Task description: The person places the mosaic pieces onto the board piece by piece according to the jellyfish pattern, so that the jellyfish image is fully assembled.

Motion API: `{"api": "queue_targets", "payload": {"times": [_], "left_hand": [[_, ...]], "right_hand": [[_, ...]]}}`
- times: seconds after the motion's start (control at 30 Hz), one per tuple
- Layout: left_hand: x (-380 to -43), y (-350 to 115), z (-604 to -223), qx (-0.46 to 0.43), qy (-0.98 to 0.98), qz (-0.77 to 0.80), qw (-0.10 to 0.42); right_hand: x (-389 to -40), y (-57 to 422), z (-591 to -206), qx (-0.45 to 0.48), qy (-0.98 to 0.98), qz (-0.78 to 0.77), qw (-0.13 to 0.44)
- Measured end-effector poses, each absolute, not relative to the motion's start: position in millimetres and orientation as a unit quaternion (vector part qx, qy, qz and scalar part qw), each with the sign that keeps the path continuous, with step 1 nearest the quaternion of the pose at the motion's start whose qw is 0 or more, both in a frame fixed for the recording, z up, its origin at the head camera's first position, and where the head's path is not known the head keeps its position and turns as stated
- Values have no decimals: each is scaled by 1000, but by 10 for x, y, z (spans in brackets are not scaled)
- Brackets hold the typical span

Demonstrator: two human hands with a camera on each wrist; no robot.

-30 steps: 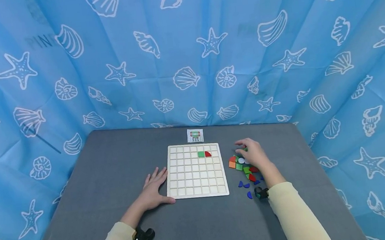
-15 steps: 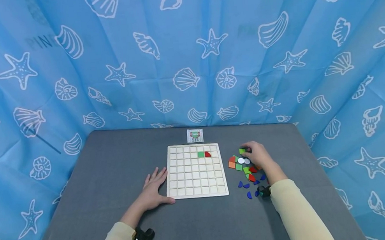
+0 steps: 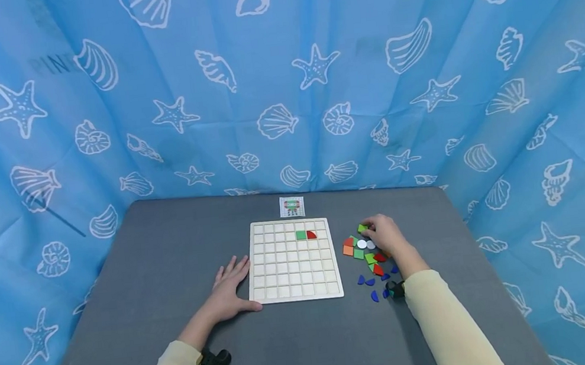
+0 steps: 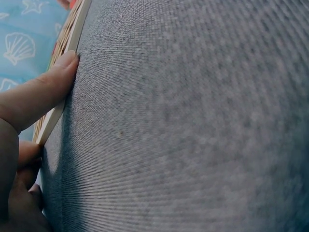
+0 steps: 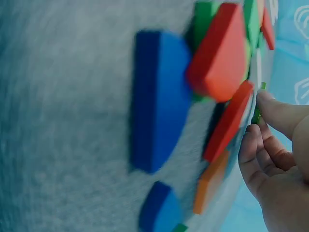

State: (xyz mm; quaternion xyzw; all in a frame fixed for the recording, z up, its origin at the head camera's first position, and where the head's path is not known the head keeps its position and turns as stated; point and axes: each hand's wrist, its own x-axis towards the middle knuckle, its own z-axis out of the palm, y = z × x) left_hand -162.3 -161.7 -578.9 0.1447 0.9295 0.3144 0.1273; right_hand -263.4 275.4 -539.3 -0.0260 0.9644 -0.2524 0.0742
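A pale square board (image 3: 298, 296) with a grid of shallow cells lies on the table. One green square (image 3: 301, 235) and one red quarter-round tile (image 3: 311, 234) sit side by side in its upper cells. My left hand (image 3: 226, 296) rests at the board's lower left corner, fingers spread along the left side and thumb at the front edge; in the left wrist view the thumb (image 4: 46, 89) touches the rim. Right of the board, my right hand (image 3: 388, 236) pinches a light green tile (image 3: 363, 228) at the far side of the tile pile. Its fingers partly cover the tile.
Loose tiles lie right of the board: orange squares (image 3: 348, 250), green squares (image 3: 358, 254), white rounds (image 3: 361, 244), red pieces (image 3: 378, 270) and several blue half-rounds (image 3: 374, 296). A small printed pattern card (image 3: 292, 207) lies behind the board. A blue shell-patterned curtain (image 3: 271, 77) surrounds the table.
My right hand, earlier hovering over the pile with fingers apart, has taken hold of the light green tile. The left hand stays at the board. The head view has shifted slightly.
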Motion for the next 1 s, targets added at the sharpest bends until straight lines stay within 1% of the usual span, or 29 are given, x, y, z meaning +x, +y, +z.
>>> {"api": "queue_targets", "payload": {"times": [0.13,0.33,0.47,1.0], "left_hand": [[-1605,-1648,-5784,145,927,320,129],[-1605,-1642,-5791,148,927,320,128],[-1607,-1632,-5800,147,927,320,129],[-1617,-1649,-5785,146,927,321,127]], "right_hand": [[-2623,2652,-5349,-37,964,-258,61],[-2569,2460,-5166,-64,962,-265,16],[-2536,2325,-5062,-84,960,-266,-4],[-2521,1920,-4951,-129,951,-280,-20]]}}
